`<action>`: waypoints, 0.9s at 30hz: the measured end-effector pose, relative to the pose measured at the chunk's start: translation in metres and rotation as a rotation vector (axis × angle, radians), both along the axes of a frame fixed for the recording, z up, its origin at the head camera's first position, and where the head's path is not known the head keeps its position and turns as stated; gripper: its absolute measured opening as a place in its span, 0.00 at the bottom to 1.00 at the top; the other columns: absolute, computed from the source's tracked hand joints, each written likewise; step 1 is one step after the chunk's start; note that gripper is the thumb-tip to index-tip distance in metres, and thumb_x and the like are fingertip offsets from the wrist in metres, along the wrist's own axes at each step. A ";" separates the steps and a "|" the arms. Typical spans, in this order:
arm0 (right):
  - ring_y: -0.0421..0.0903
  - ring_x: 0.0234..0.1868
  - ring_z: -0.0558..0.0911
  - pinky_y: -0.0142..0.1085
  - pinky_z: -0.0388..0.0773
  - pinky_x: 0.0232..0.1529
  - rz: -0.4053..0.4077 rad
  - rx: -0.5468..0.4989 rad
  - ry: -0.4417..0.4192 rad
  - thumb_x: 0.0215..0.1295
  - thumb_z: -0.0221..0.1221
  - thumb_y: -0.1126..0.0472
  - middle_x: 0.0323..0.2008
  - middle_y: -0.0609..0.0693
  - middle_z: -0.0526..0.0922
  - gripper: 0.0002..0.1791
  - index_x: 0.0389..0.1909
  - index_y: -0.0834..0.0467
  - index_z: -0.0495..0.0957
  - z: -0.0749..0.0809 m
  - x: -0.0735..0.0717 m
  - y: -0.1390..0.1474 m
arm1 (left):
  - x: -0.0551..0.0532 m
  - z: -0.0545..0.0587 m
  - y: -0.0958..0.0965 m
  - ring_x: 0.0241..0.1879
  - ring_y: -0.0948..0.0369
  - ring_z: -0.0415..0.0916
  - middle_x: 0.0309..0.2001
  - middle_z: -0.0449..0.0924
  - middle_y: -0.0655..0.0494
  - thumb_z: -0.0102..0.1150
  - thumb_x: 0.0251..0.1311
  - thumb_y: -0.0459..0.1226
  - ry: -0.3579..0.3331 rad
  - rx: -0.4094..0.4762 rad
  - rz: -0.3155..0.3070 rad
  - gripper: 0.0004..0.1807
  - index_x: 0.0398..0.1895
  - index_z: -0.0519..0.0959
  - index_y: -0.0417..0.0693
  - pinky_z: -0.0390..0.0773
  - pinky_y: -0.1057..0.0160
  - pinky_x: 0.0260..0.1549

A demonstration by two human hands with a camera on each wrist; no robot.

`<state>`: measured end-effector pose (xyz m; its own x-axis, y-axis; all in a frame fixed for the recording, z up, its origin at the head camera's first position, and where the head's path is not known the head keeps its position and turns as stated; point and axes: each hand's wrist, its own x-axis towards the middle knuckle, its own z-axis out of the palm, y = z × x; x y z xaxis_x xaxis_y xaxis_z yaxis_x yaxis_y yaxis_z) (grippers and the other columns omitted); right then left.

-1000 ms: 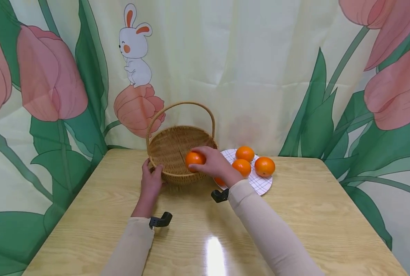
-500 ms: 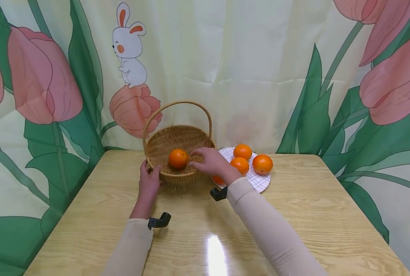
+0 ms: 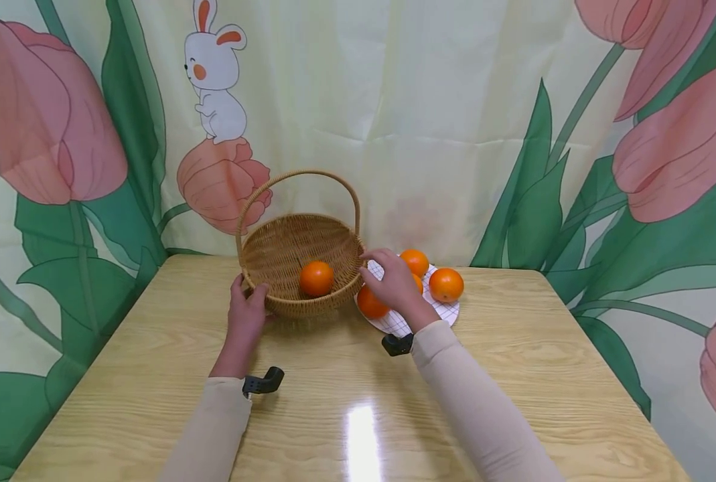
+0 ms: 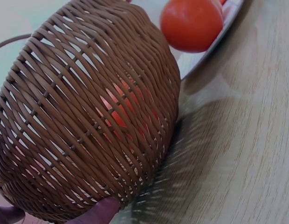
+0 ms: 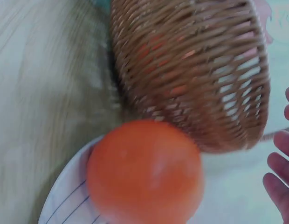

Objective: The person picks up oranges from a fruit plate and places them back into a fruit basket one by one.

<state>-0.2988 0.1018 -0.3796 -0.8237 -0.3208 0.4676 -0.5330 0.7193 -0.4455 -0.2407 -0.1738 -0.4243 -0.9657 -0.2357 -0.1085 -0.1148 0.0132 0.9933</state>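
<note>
A wicker basket (image 3: 279, 244) with a tall hoop handle stands at the back of the table, its mouth tipped toward me. One orange (image 3: 317, 278) lies inside; its colour shows through the weave in both wrist views. My left hand (image 3: 246, 318) grips the basket's left front rim between thumb and fingers. Free of any fruit, my right hand (image 3: 395, 284) hovers over the left part of a white checked plate (image 3: 396, 325), beside the basket's right rim. Several oranges rest on that plate, one (image 3: 370, 302) close to the basket and one (image 3: 446, 285) at the right.
The light wooden table (image 3: 309, 415) carries a bright glare near its front. Directly behind it hangs a curtain (image 3: 430, 134) printed with tulips and a rabbit. The plate sits right against the basket's right side.
My right hand let go of an orange inside the basket, then moved right, out over the plate. The orange stays in the basket. My left hand keeps its grip on the rim.
</note>
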 end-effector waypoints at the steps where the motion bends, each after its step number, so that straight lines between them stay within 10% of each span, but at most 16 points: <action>1: 0.46 0.55 0.73 0.42 0.70 0.58 -0.005 -0.002 -0.001 0.62 0.53 0.49 0.51 0.46 0.76 0.17 0.49 0.51 0.76 -0.003 0.000 0.002 | 0.000 0.000 -0.001 0.66 0.46 0.53 0.70 0.42 0.47 0.42 0.62 0.55 -0.004 -0.006 0.001 0.40 0.70 0.33 0.66 0.73 0.48 0.51; 27: 0.56 0.60 0.68 0.49 0.68 0.60 -0.088 0.202 -0.207 0.56 0.57 0.45 0.62 0.54 0.65 0.33 0.61 0.54 0.66 -0.041 0.008 0.012 | -0.001 -0.005 -0.001 0.65 0.44 0.55 0.69 0.45 0.45 0.44 0.62 0.52 0.021 0.025 0.025 0.38 0.70 0.36 0.68 0.75 0.47 0.49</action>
